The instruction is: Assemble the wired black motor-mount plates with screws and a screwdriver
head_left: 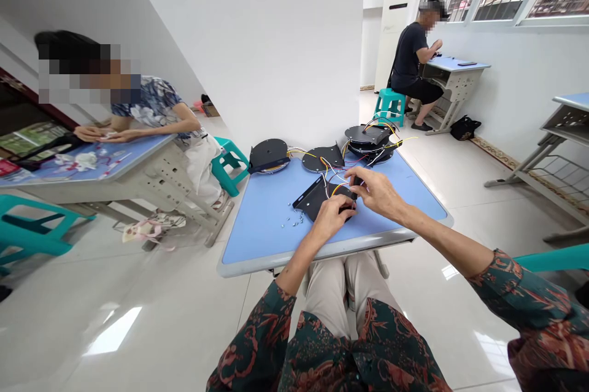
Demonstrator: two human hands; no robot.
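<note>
A black round metal plate (317,199) with a slotted, bent-up flange and coloured wires lies at the front of the blue desk (257,226). My left hand (332,215) grips its near right edge, fingers curled down over it. Just above the same edge, my right hand (373,192) is closed round a small black object (358,181), mostly hidden by the fingers. Several tiny silver screws (297,218) lie scattered left of the plate.
Further black round plates with wires stand along the desk's back: one at left (270,154), one in the middle (319,159), and a stack at right (368,137). A white wall rises behind. People sit at desks to the left and far right.
</note>
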